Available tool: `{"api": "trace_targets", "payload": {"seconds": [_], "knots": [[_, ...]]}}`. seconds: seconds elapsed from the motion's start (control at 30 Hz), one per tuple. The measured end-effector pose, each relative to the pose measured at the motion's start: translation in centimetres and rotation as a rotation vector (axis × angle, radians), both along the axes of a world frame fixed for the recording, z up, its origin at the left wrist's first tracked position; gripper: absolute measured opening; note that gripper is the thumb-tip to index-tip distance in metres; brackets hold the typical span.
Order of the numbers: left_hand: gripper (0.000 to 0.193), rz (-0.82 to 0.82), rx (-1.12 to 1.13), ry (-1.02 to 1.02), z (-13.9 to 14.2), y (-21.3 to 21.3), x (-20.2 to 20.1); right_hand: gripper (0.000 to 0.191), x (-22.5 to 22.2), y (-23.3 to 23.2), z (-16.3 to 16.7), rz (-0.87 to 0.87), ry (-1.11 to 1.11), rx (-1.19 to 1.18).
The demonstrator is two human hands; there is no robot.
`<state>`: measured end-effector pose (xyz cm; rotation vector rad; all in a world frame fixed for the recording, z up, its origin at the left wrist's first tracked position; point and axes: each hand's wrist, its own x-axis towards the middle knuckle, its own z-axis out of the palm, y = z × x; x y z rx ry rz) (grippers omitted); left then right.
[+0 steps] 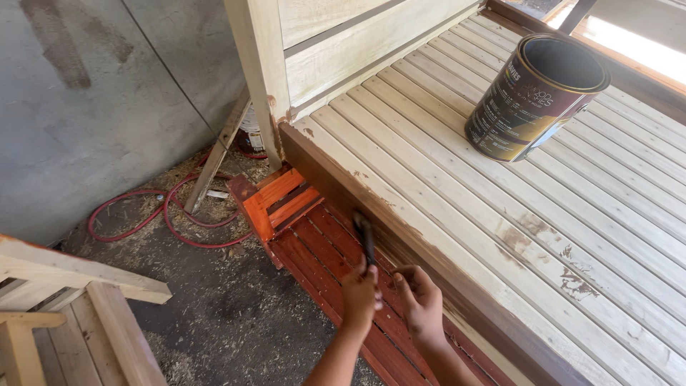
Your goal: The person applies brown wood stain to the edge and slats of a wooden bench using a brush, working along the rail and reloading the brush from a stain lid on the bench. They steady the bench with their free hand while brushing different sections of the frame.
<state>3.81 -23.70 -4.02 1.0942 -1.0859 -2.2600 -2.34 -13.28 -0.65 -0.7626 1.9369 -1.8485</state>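
Head view: left hand (361, 294) grips brush (365, 238) against stained rail (429, 266).

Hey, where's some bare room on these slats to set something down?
The slats lie bare between the open can and the stained front edge, and toward the near right corner. It is crowded at that edge, where the left hand holds the brush beside the right hand.

Sawdust-strewn floor (236, 314), grey wall (86, 107)
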Motion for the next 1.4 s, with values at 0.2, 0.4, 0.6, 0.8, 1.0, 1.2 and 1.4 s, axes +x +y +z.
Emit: {"api": "trace_targets", "payload": {"seconds": [0.2, 0.4, 0.6, 0.8, 1.0, 1.2, 1.4], "knots": [[0.025, -0.124, -0.148, 0.037, 0.1, 1.9, 6.5, 0.012, -0.3, 0.8, 3.4, -0.048, 0.518, 0.234], [0.017, 0.146, -0.017, 0.035, 4.6, -3.1, 3.2, 0.045, -7.0, 7.2, 7.5, -0.072, 0.625, 0.98], [0.038, 0.107, -0.12, -0.05, 5.6, 4.8, -1.1, 0.075, -12.4, 14.6, 5.9, 0.08, 0.479, 1.188], [0.05, 0.054, -0.17, -0.172, 5.5, 12.6, -0.9, 0.077, -11.4, 18.1, 4.8, 0.137, 0.336, 1.182], [0.042, -0.05, -0.164, -0.106, 3.6, 24.3, 0.2, 0.078, -11.8, 22.2, 5.1, 0.141, 0.307, 1.196], [0.045, -0.078, -0.059, -0.05, 1.8, 36.6, 0.5, 0.08, -12.3, 23.6, 4.3, 0.215, 0.282, 1.248], [0.045, -0.005, -0.3, -0.154, -1.0, 38.0, -1.7, 0.091, -13.4, 23.6, 3.7, 0.267, 0.419, 1.258]]}}
